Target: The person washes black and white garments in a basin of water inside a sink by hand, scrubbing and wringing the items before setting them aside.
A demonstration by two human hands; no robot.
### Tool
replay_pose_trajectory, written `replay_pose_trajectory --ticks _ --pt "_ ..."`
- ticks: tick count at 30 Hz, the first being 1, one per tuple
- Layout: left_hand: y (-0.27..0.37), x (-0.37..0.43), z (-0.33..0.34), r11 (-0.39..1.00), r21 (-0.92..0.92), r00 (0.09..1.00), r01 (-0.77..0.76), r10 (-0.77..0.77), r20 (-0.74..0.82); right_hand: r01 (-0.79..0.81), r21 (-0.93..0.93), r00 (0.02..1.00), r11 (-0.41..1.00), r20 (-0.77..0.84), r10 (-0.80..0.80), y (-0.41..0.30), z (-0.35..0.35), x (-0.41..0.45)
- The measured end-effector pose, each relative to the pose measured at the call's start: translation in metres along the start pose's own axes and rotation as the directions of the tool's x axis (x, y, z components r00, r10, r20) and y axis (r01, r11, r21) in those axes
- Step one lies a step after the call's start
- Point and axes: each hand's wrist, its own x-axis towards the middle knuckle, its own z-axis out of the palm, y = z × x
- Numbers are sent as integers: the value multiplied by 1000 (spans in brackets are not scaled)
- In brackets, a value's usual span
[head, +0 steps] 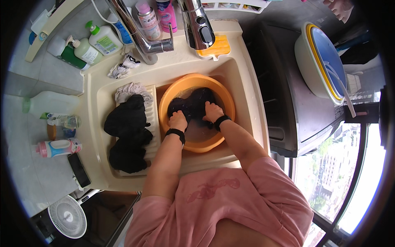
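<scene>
An orange plastic basin [200, 147] of cloudy water stands in the bowl of a beige laundry sink [249, 102]. Soaking in it is a dark wet garment [202, 94], bunched and partly under the water. My left hand [178, 120] grips the garment's near left part, fingers curled into the cloth. On the right side, my right hand [213, 111] has hold of another part of it. Both wrists carry black bands. Left of the basin, black clothing [128, 132] lies heaped on the ribbed washboard [152, 114], with a pale cloth [132, 91] behind it.
A chrome faucet [148, 48] and its spray head [200, 31] overhang the sink's back. Pump bottles [106, 40] and an orange soap dish [216, 46] line the rear ledge. A phone [79, 170] rests at left. Stacked basins [321, 61] sit on a dark appliance [287, 92] at right.
</scene>
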Motion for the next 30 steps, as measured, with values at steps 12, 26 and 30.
replay_pose_trajectory --ticks 12,26,30 --pt "-16 25 31 736 -666 978 124 -205 -44 -31 91 999 995 -7 32 14 13 24" --pt "-38 -35 -122 243 -929 937 -279 -142 -319 395 757 917 520 -287 -279 42 -122 -71" --pt "-29 -69 -160 126 -910 910 -394 -82 -406 503 845 856 180 -460 -235 26 -163 -110"
